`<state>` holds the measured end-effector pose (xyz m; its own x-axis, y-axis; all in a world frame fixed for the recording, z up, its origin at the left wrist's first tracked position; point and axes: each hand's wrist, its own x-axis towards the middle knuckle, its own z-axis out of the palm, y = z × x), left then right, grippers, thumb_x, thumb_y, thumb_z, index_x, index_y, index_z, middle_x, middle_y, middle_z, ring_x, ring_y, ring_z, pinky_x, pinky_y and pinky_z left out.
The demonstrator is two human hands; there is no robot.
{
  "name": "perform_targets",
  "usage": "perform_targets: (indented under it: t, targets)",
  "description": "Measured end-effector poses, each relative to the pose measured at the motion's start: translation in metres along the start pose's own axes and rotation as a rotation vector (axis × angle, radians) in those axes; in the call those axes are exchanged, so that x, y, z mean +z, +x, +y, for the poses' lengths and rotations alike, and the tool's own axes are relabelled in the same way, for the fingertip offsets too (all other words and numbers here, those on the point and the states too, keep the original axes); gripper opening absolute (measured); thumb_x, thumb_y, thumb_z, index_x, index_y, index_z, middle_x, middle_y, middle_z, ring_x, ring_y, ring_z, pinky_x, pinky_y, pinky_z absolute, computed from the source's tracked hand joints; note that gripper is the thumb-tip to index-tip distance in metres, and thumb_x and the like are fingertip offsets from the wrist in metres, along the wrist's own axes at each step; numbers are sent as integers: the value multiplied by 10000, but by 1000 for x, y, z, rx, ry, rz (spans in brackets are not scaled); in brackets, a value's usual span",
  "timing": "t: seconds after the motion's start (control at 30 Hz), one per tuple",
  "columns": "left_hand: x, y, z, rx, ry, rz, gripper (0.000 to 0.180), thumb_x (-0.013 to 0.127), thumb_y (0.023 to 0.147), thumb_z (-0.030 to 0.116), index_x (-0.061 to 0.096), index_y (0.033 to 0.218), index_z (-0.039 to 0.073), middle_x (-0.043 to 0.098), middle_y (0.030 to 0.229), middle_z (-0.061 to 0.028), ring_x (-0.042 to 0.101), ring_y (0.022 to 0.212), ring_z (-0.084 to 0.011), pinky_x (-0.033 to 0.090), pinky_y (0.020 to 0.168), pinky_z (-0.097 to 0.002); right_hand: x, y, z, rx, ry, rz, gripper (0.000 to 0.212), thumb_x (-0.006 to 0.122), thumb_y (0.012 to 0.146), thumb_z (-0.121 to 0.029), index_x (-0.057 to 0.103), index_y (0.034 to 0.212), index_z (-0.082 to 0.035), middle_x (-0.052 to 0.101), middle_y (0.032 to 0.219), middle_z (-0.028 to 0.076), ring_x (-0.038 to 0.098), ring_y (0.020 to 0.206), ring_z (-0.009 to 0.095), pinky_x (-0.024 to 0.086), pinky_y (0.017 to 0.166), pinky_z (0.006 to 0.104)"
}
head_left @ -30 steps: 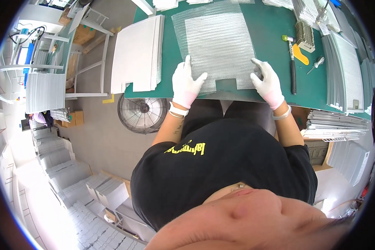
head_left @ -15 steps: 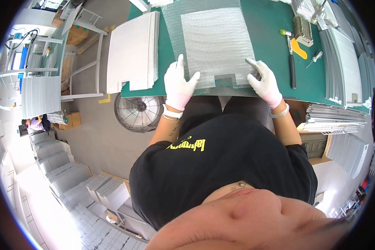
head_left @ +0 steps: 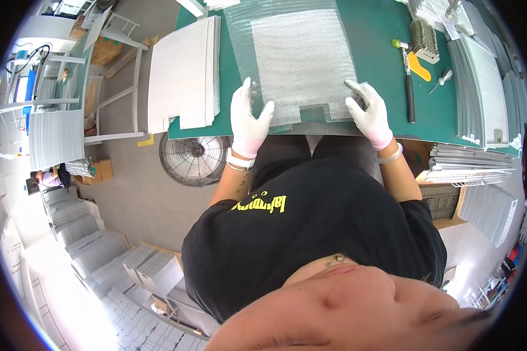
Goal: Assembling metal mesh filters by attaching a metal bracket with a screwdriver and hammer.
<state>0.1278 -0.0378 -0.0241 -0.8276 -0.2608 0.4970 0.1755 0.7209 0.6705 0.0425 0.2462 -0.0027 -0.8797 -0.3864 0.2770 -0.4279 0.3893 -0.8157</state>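
Note:
A pale metal mesh panel [head_left: 295,58] with a square notch in its near edge lies on a larger, see-through mesh sheet [head_left: 240,35] on the green work table. My left hand [head_left: 250,120], in a white glove, rests at the left near side of the mesh. Its fingers point away from me and its thumb stands apart. At the right near corner is my gloved right hand [head_left: 370,117], thumb and fingers spread around the mesh edge. Neither hand is closed on anything; whether the fingertips touch the mesh I cannot tell.
Left on the green table [head_left: 383,70] lies a stack of notched white mesh panels [head_left: 184,70]. To the right are a hammer [head_left: 410,88], a yellow scraper [head_left: 418,67], a screwdriver [head_left: 442,81], a metal block [head_left: 424,41] and stacked panels [head_left: 489,88]. A floor fan [head_left: 196,158] stands below.
The view has shifted slightly, so the table's things sit a little further left. Both hands keep nearly the same place and pose beside the mesh.

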Motion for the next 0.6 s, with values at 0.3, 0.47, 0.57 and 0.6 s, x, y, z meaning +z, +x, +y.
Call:
perform_targets:
  t: [0.3, 0.47, 0.57, 0.6]
  targets:
    - [-3, 0, -8, 69, -76, 55, 569, 772, 792, 92, 557, 1304, -34, 608, 1208, -164, 597, 1074, -301, 507, 915, -368, 4, -6, 5, -156, -9, 166, 333, 678, 831, -20, 670, 1164, -8, 587, 835, 89, 568, 723, 206, 478, 692, 302]
    - [-7, -12, -14, 201, 35, 169, 548, 758, 801, 71, 562, 1302, -35, 627, 1165, -161, 600, 1075, -294, 503, 922, -375, 4, -5, -2, -113, 25, 44, 331, 660, 840, -14, 662, 1171, 1, 552, 792, 67, 518, 684, 170, 440, 649, 279]
    - [-13, -25, -14, 22, 17, 119, 539, 713, 840, -3, 519, 1342, -29, 590, 1176, -141, 603, 1107, -253, 482, 981, -361, 2, 1, -8, -58, 20, -27, 319, 671, 842, -63, 673, 1159, -32, 575, 793, 93, 559, 679, 206, 475, 660, 314]
    - [-15, -27, -13, 24, 60, 102, 548, 724, 843, 43, 515, 1344, -36, 598, 1165, -148, 602, 1098, -257, 484, 973, -367, 2, 4, -11, -57, 20, -26, 319, 671, 842, -63, 673, 1159, -32, 575, 793, 93, 559, 679, 206, 475, 660, 314]
